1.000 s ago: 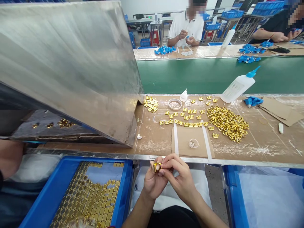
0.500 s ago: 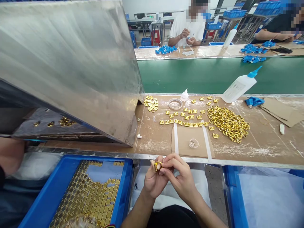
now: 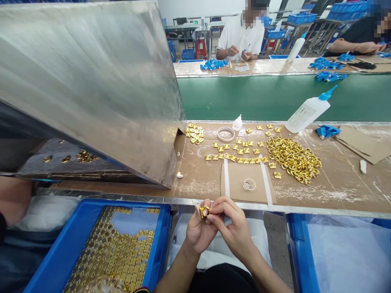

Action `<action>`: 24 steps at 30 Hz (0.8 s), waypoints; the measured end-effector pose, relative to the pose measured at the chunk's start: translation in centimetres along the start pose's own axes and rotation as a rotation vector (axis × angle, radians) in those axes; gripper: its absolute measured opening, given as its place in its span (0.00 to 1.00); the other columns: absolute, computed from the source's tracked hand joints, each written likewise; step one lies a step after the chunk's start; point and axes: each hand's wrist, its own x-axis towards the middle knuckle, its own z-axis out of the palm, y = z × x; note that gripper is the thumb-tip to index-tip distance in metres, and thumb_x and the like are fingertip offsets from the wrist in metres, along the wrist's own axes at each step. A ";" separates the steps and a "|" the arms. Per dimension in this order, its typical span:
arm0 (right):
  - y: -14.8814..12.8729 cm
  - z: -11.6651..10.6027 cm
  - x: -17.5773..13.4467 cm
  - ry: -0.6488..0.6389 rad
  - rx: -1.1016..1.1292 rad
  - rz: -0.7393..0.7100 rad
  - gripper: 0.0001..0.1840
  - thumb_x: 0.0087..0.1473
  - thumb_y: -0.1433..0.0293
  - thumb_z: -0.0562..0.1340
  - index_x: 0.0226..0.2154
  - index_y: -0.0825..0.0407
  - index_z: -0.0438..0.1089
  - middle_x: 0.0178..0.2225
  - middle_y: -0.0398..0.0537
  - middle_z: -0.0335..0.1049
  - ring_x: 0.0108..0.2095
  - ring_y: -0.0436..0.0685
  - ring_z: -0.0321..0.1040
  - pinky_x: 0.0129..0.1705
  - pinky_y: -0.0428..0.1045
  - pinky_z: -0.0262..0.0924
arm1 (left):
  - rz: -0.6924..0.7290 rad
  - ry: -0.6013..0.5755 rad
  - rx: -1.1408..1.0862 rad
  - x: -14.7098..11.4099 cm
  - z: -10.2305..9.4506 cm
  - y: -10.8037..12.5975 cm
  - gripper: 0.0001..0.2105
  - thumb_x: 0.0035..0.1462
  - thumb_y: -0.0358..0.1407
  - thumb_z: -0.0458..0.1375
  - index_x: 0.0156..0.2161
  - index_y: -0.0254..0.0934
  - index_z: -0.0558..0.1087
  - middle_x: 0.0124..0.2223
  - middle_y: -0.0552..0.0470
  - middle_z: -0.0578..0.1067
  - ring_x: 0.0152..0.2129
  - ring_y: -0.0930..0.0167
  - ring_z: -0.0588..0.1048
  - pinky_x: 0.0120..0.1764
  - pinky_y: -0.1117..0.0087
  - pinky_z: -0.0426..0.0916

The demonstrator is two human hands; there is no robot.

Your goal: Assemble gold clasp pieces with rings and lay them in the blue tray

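Note:
Just in front of the bench edge, my left hand pinches a gold ring with a flat plate on its face. My right hand closes thumb and fingertips on the band's other side, so both hands grip it. Beyond them on the bench lies a cardboard pad held by white strips, with a small clear round dish on it. Rows of gold square-faced pieces lie behind the pad. To their right is a heap of gold rings.
At left stands a large sloping metal panel. Blue trays flank my lap: the left tray holds many gold plates, the right tray a white sheet. A white bottle leans behind the rings. Across the green belt, a person handles small parts.
The ring has turned slightly between my fingers, while my hands stay in almost the same place. Across the belt, the person's hands have lowered a little and moved apart.

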 end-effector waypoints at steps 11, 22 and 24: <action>0.2 0.1 -0.2 -0.003 -0.013 -0.005 0.05 0.62 0.72 0.66 0.33 0.49 0.74 0.33 0.46 0.72 0.34 0.53 0.73 0.35 0.47 0.70 | -0.001 -0.032 -0.017 0.2 -0.3 0.1 0.22 0.47 0.43 0.76 0.23 0.35 0.66 0.25 0.59 0.63 0.24 0.77 0.64 0.41 0.70 0.68; 0.1 0.0 -0.1 -0.014 -0.004 0.004 0.04 0.61 0.70 0.67 0.33 0.49 0.76 0.33 0.47 0.74 0.33 0.55 0.74 0.35 0.49 0.71 | 0.003 -0.014 0.024 0.1 0.0 0.5 0.23 0.45 0.43 0.76 0.24 0.36 0.66 0.24 0.60 0.62 0.24 0.76 0.63 0.39 0.71 0.67; 0.1 0.0 0.0 -0.008 -0.003 -0.011 0.04 0.61 0.71 0.67 0.33 0.49 0.76 0.33 0.47 0.75 0.34 0.55 0.74 0.36 0.48 0.72 | 0.000 0.000 0.030 0.0 -0.1 0.6 0.23 0.45 0.43 0.76 0.24 0.36 0.66 0.25 0.59 0.62 0.24 0.76 0.64 0.39 0.71 0.67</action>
